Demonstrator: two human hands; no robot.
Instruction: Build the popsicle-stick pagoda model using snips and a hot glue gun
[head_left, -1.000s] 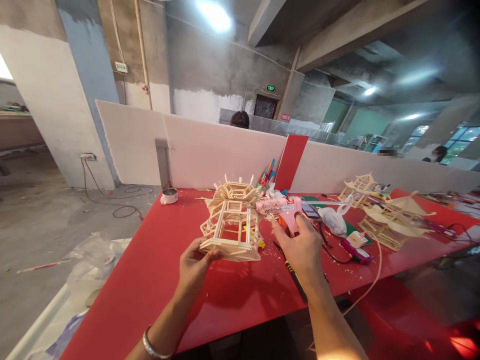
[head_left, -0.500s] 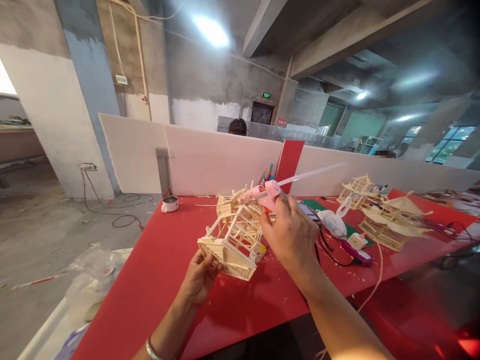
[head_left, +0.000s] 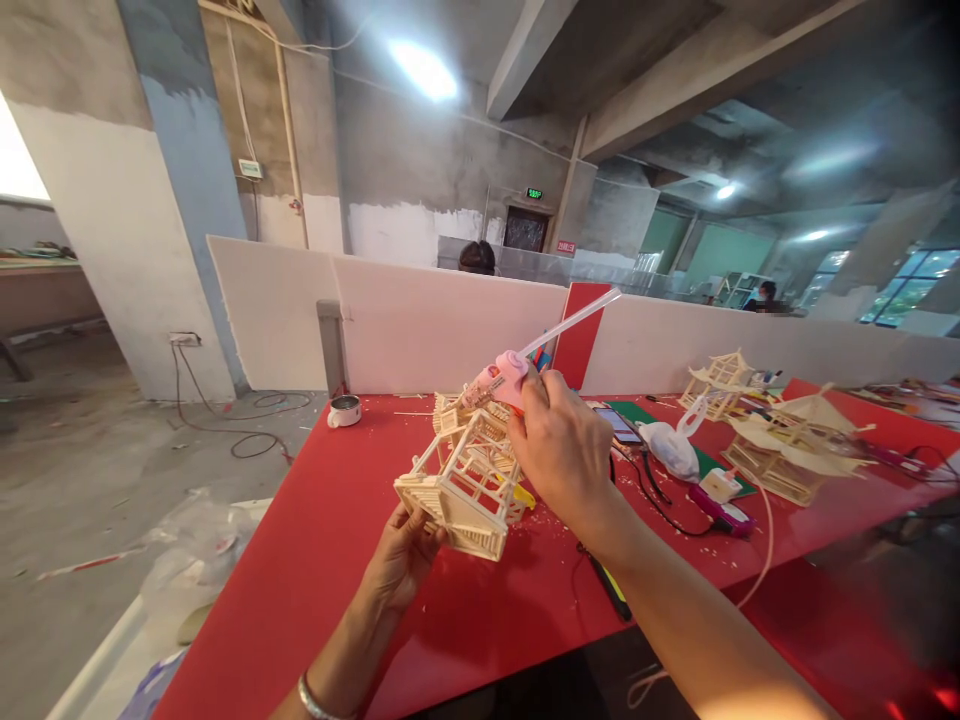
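My left hand (head_left: 405, 555) grips the lower left corner of a small wooden-stick house model (head_left: 469, 500), holding it tilted above the red table. The model has an open frame of pale sticks and a ribbed base. Wrapped round the handle of a pink hot glue gun (head_left: 501, 380) is my right hand (head_left: 562, 445). A clear glue stick (head_left: 574, 320) juts from the gun's back end, up to the right. The gun's nozzle points left and down over the far side of the model; I cannot tell whether it touches. Another stick structure (head_left: 448, 415) shows behind.
On the red table (head_left: 292, 560) stand a metal cup (head_left: 345, 411) at the far left and stick pavilion models (head_left: 787, 440) at right. A phone (head_left: 619, 425), a plastic bag (head_left: 671, 450), a power adapter (head_left: 720, 485) and cables lie between. A white partition (head_left: 450, 320) borders the back.
My right hand has moved the glue gun left and slightly up, and the glue stick now points more steeply upward. My left hand and the model have hardly moved.
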